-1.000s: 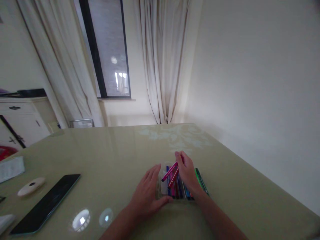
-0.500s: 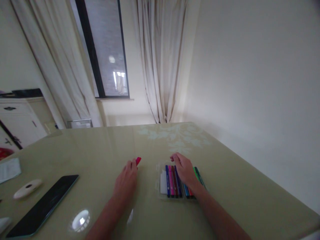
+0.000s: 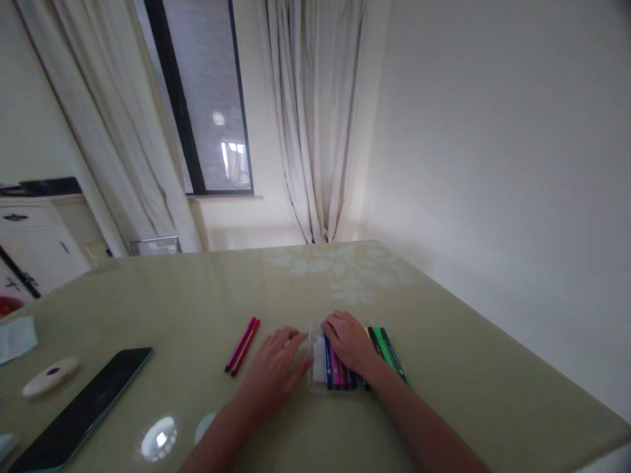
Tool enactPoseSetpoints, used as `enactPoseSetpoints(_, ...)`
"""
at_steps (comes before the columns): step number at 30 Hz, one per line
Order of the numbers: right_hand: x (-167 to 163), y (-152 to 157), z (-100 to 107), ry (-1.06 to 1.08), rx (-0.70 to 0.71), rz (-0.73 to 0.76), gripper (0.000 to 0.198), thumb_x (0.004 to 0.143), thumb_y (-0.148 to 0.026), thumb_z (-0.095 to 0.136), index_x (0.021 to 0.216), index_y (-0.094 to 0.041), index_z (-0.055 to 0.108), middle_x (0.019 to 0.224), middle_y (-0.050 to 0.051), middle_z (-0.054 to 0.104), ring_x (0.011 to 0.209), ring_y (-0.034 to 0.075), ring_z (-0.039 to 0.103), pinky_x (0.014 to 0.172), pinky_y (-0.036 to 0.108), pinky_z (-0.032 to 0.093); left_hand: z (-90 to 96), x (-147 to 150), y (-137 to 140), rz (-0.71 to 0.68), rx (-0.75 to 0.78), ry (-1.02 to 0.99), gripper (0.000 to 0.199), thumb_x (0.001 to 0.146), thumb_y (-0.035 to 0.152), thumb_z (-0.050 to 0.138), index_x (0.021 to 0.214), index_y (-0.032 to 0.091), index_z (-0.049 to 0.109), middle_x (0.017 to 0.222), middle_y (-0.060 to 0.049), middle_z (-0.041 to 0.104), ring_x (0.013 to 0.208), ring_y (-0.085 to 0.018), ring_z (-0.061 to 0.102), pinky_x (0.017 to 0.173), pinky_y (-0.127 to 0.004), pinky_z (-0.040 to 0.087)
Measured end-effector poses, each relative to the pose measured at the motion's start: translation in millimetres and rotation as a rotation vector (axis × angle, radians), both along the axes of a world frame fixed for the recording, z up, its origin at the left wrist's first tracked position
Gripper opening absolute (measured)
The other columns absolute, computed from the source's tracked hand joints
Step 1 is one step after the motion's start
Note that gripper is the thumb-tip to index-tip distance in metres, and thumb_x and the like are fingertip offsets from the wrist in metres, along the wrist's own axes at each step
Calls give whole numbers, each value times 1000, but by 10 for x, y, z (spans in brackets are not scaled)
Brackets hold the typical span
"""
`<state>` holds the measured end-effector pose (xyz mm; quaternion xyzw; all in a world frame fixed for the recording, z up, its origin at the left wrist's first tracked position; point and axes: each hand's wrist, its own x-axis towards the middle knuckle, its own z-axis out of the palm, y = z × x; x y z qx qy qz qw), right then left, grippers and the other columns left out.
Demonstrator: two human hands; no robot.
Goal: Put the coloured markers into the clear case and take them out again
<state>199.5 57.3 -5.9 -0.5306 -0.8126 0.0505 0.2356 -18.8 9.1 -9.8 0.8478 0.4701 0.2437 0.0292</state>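
A clear plastic case (image 3: 315, 387) lies on the table with several coloured markers in it, among them a blue marker (image 3: 328, 368), a pink marker (image 3: 336, 371) and a green marker (image 3: 389, 348). At its left end sits a white piece (image 3: 319, 361). My right hand (image 3: 350, 341) rests over the case, fingers bent together at the upper ends of the left-hand markers; what they grip is hidden. My left hand (image 3: 276, 364) is open, its fingertips by the case's left edge. Left of it, a magenta marker (image 3: 241, 345) and a red marker (image 3: 245, 348) lie side by side.
A black tablet-like slab (image 3: 83, 407) and a white oval object (image 3: 50, 378) lie on the left of the table. Farther left is a pale sheet (image 3: 17, 341). The wall (image 3: 493, 164) borders the table's right side; a curtain (image 3: 320, 131) hangs behind.
My left hand has let go of the red marker, now lying beside the magenta one, and has moved right to the case. My right hand has shifted left over the markers.
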Motion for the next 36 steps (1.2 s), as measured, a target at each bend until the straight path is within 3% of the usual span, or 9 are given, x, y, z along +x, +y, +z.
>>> enactPoseSetpoints(1, 1, 13, -10, 19, -7, -5, 30, 105, -28, 45, 89, -18, 68, 93, 8, 68, 93, 22, 59, 90, 34, 41, -27, 95, -54, -110, -31, -6, 45, 97, 49, 55, 136, 26, 59, 132, -11, 63, 121, -28, 57, 107, -46, 47)
enactPoseSetpoints(3, 9, 44, -30, 87, -33, -10, 28, 103, -30, 49, 87, -17, 67, 92, 7, 67, 91, 21, 59, 86, 33, 41, -85, 244, -140, -183, -73, -10, 61, 89, 62, 63, 137, 25, 57, 138, -12, 60, 128, -33, 53, 110, -50, 45)
enactPoseSetpoints(9, 42, 84, -3, 433, -108, -42, 26, 96, -40, 59, 82, -18, 61, 77, 0, 62, 74, 16, 54, 70, 28, 39, -168, 292, -149, -74, -166, -48, 84, 85, 69, 64, 148, 16, 45, 146, -18, 53, 135, -36, 46, 116, -55, 38)
enactPoseSetpoints(14, 59, 30, 129, 569, -142, 77, 40, 97, -47, 55, 66, -20, 53, 62, -5, 49, 64, 14, 47, 63, 27, 35, -173, 224, -110, -71, -201, -73, 80, 87, 62, 66, 149, 17, 44, 145, -16, 53, 135, -33, 46, 116, -52, 39)
enactPoseSetpoints(21, 57, -75, 222, 710, -5, -111, 46, 100, -55, 47, 67, -22, 46, 60, -5, 43, 60, 15, 43, 60, 27, 33, -123, 215, -144, -113, -80, -83, 84, 90, 62, 63, 155, 18, 33, 149, -16, 51, 136, -33, 45, 116, -52, 39)
enactPoseSetpoints(26, -246, -268, 190, 633, -84, 54, 41, 101, -49, 48, 71, -22, 52, 64, -4, 52, 63, 14, 49, 62, 26, 36, -129, 291, -137, -41, 40, -62, 48, 105, 40, 39, 149, 19, 41, 129, -15, 64, 117, -29, 60, 105, -52, 47)
enactPoseSetpoints(29, -301, -273, 185, 707, -165, 127, 37, 101, -49, 48, 80, -22, 58, 71, -1, 62, 66, 15, 58, 63, 26, 42, -190, 255, -60, -5, 55, -34, 43, 107, 28, 29, 146, 19, 45, 127, -14, 66, 113, -27, 64, 101, -48, 51)
enactPoseSetpoints(33, -37, -91, 154, 855, -161, -19, 39, 103, -51, 37, 98, -21, 62, 92, 4, 71, 69, 17, 66, 63, 28, 48, -208, 12, 91, 226, 27, 46, 50, 104, 19, 24, 151, 13, 40, 128, -18, 66, 119, -30, 63, 101, -48, 52)
enactPoseSetpoints(36, 196, 35, 100, 585, -16, -146, 38, 103, -42, 36, 89, -21, 64, 86, 5, 70, 80, 20, 65, 74, 31, 46, -182, -205, 177, 361, 18, 151, 55, 98, 10, 25, 149, 17, 45, 125, -17, 67, 118, -32, 63, 102, -49, 51)
